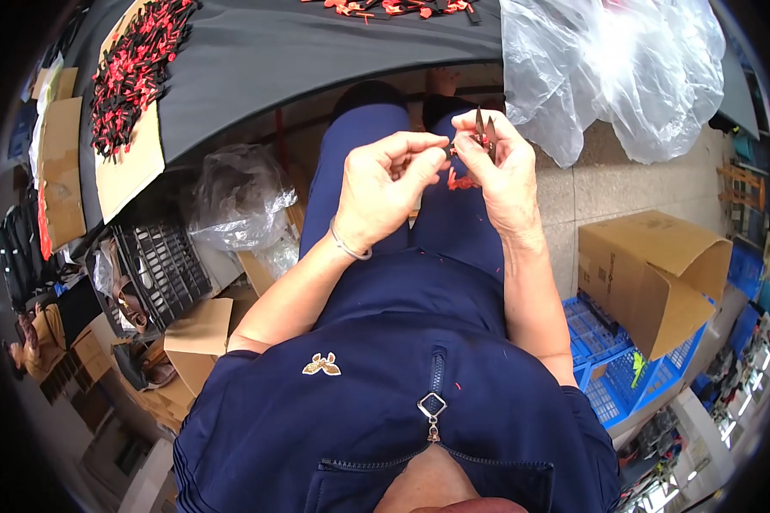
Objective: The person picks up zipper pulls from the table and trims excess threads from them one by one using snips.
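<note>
Both of my hands are raised over my lap, close together. My right hand (506, 175) is closed around a pair of small dark snips (485, 130), whose two pointed blades stick up past the fingers, slightly apart. With thumb and fingertips pinched, my left hand (385, 184) meets the right fingertips; a tiny dark bit shows there, too small to name. Just below the fingers is a small bright red piece (462, 180); whether it hangs from my hand or lies on my trousers I cannot tell.
Black cloth covers the table (316, 56) ahead. At its left, small red-and-black pieces (137, 77) heap on cardboard; more (393, 8) lie at the far edge. Clear plastic bags (612, 77) drape at right. An open carton (650, 274) stands on blue crates (603, 359); a black crate (158, 274) sits left.
</note>
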Tool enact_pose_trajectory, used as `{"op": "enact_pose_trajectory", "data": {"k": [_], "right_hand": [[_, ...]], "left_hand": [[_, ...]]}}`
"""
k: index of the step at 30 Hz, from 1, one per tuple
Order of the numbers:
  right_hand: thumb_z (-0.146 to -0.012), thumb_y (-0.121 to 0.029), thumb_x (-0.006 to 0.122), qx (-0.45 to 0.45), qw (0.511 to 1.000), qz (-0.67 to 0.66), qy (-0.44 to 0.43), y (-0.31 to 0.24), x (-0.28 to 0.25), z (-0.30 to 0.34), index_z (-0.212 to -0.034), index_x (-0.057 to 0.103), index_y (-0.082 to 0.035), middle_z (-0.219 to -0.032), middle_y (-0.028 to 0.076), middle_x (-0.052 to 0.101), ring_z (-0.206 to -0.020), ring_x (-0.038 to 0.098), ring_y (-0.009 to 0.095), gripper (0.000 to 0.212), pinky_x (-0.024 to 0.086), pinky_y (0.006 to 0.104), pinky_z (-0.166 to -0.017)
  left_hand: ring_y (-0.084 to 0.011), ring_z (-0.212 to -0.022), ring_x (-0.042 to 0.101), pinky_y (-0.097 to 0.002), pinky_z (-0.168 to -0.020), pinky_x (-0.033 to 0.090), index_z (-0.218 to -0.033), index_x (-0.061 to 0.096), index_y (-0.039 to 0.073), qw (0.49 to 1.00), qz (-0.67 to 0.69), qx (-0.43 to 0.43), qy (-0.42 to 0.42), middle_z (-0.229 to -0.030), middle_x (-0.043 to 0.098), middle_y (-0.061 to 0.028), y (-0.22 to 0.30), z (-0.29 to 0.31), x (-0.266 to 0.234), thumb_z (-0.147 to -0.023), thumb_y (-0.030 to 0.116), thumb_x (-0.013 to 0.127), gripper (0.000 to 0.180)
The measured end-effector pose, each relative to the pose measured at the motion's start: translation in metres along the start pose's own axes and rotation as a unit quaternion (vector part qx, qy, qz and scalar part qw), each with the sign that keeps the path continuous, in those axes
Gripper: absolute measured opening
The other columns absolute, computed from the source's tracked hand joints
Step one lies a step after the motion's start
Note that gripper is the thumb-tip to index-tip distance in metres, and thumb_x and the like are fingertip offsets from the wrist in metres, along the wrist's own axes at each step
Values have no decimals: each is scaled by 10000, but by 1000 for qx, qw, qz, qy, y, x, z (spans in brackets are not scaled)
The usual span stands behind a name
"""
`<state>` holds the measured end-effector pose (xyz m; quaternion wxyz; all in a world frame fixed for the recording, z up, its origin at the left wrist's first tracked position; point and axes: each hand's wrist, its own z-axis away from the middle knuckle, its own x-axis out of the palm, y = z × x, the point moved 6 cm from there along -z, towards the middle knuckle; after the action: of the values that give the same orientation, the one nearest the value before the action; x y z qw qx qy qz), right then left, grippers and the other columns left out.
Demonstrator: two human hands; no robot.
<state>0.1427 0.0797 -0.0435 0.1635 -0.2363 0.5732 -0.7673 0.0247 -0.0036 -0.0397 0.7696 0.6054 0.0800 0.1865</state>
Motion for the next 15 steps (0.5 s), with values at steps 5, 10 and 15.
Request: {"op": "enact_pose_trajectory", "data": {"k": [5, 10, 15], "right_hand": [[-828, -45, 639, -35, 999, -9, -26, -4, 5, -4, -1053, 571, 2, -975, 55, 580, -909, 560, 111, 240, 475, 250, -808], [-806, -76, 677, -142, 979, 123, 72, -17, 2, 3, -1090, 580, 4, -993, 68, 594, -896, 577, 139, 311, 484, 258, -793], [-750, -110, 729, -217, 920, 288, 151, -22, -4, 27, -937, 633, -14, -820, 85, 631, -756, 613, 195, 231, 482, 288, -673]], "left_hand": [[-64, -669, 581, -188, -639, 465, -966, 636, 5, 988, 102, -103, -51, -835, 668, -64, -13, -6, -4, -859, 159, 617, 189], [-72, -643, 569, -196, -621, 462, -898, 625, 10, 956, 254, -146, -31, -784, 653, -51, -19, -6, -5, -856, 116, 585, 122], [-69, -643, 561, -196, -614, 456, -892, 618, 12, 953, 275, -129, -23, -772, 639, -37, -15, -7, -2, -862, 115, 573, 117]]}}
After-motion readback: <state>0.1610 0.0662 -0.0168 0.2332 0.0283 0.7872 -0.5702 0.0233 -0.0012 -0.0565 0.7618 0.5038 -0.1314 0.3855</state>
